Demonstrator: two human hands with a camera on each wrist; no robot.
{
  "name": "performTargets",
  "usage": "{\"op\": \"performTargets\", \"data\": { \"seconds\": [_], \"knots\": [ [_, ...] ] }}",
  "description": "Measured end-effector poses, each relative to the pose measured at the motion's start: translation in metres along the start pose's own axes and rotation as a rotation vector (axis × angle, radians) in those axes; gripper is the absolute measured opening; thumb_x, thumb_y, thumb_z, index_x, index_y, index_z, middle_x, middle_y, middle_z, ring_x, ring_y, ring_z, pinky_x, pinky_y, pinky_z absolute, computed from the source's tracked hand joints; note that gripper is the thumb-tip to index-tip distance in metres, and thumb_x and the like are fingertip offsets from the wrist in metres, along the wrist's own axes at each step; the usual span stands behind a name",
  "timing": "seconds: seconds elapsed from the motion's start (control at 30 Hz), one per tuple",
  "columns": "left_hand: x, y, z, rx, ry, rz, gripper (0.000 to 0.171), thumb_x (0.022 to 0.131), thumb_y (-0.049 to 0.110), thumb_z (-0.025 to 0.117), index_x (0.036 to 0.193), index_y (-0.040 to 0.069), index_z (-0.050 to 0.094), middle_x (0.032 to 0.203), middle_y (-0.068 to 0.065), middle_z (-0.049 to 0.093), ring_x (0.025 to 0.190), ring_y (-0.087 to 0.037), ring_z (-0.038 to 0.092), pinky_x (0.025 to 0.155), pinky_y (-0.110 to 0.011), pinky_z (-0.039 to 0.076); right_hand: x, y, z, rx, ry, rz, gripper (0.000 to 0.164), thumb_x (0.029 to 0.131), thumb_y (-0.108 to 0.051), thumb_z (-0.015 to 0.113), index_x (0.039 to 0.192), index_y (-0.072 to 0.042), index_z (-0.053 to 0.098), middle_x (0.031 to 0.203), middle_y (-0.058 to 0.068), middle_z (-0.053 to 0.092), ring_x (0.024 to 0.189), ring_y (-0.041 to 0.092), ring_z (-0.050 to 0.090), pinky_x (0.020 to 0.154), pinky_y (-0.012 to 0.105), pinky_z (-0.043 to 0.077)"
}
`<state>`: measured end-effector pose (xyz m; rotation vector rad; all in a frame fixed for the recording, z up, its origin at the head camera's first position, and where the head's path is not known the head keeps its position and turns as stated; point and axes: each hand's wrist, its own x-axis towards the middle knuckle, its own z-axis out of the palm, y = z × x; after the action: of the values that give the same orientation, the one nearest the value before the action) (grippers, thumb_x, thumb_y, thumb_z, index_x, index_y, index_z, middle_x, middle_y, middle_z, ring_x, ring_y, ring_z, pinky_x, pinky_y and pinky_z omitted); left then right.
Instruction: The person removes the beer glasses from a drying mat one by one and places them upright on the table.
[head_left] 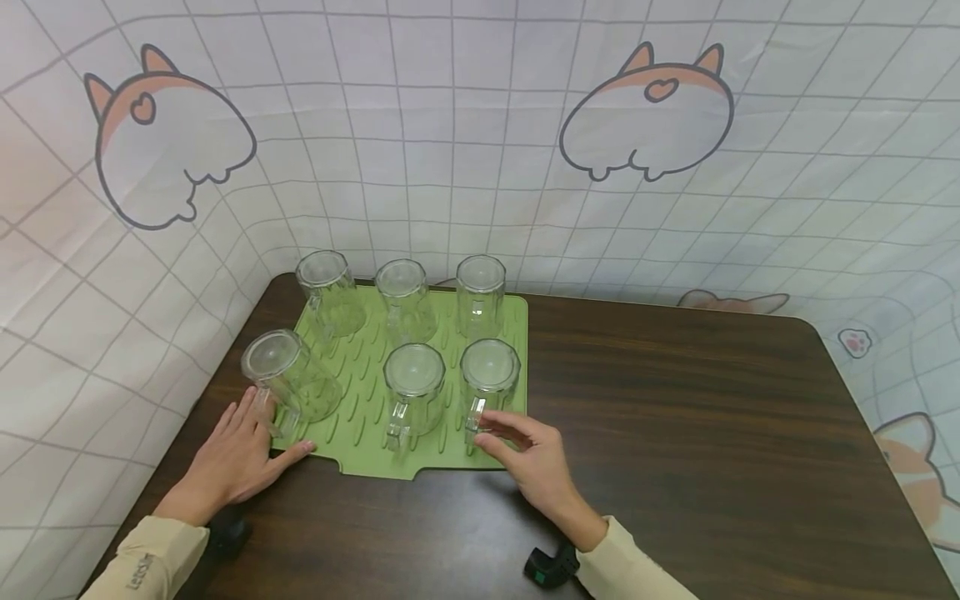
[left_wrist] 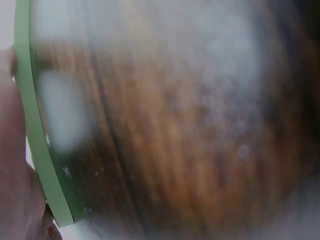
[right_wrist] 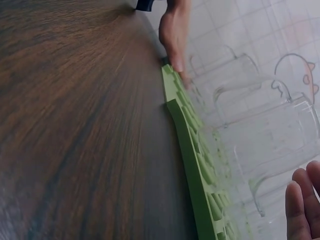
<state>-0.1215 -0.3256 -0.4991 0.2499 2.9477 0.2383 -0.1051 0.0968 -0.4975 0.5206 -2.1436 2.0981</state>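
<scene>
Upside-down clear glass mugs stand in two rows on a green ribbed drying mat (head_left: 360, 400). My right hand (head_left: 536, 462) is at the front right mug (head_left: 491, 375); its thumb and forefinger appear to pinch the handle, though the contact is hard to make out. In the right wrist view, several fingers (right_wrist: 298, 210) extend close to the glass. My left hand (head_left: 240, 454) lies spread over the mat's front left corner, thumb on the mat, fingers beside the handle of the front left mug (head_left: 288, 375). The left wrist view shows its fingers (left_wrist: 12, 150) at the mat's edge.
In the front row's middle stands another mug (head_left: 415, 387), its handle facing me. Behind it, the back row has three mugs, the middle one (head_left: 405, 296) among them. The mat lies on the left of a dark wooden table (head_left: 675, 433). A patterned cloth (head_left: 450, 125) hangs behind.
</scene>
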Motion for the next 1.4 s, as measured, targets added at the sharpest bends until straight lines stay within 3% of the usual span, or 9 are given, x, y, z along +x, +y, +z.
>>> {"op": "performTargets", "data": {
  "seconds": [0.53,0.97,1.4],
  "knots": [
    [0.001,0.0,0.0,-0.004,-0.004,-0.007,0.111,0.098,0.072,0.048,0.159,-0.016,0.017,0.167,-0.039,0.01,0.158,-0.054,0.01,0.126,-0.069,0.014,0.001,0.005,0.009,0.002,-0.035,-0.002,0.024,0.09,-0.002,0.077,0.114,0.0,0.072,0.114,0.025,0.075,0.105,0.001,0.071,0.095,0.028,0.062],
    [0.001,0.001,0.002,-0.007,0.009,-0.001,0.111,0.099,0.071,0.048,0.159,-0.015,0.015,0.167,-0.039,0.01,0.158,-0.054,0.01,0.126,-0.07,0.014,0.002,0.002,0.016,0.055,0.015,0.011,0.018,0.089,0.002,0.076,0.107,0.005,0.071,0.109,0.031,0.073,0.098,-0.001,0.071,0.085,0.023,0.063],
    [0.0,0.0,0.002,-0.012,0.003,-0.004,0.111,0.098,0.071,0.049,0.159,-0.016,0.016,0.167,-0.04,0.011,0.157,-0.055,0.011,0.126,-0.07,0.013,0.001,0.003,0.017,0.078,0.02,0.028,0.019,0.091,0.0,0.075,0.109,0.005,0.071,0.111,0.032,0.072,0.098,-0.002,0.072,0.082,0.022,0.063]
  ]
}}
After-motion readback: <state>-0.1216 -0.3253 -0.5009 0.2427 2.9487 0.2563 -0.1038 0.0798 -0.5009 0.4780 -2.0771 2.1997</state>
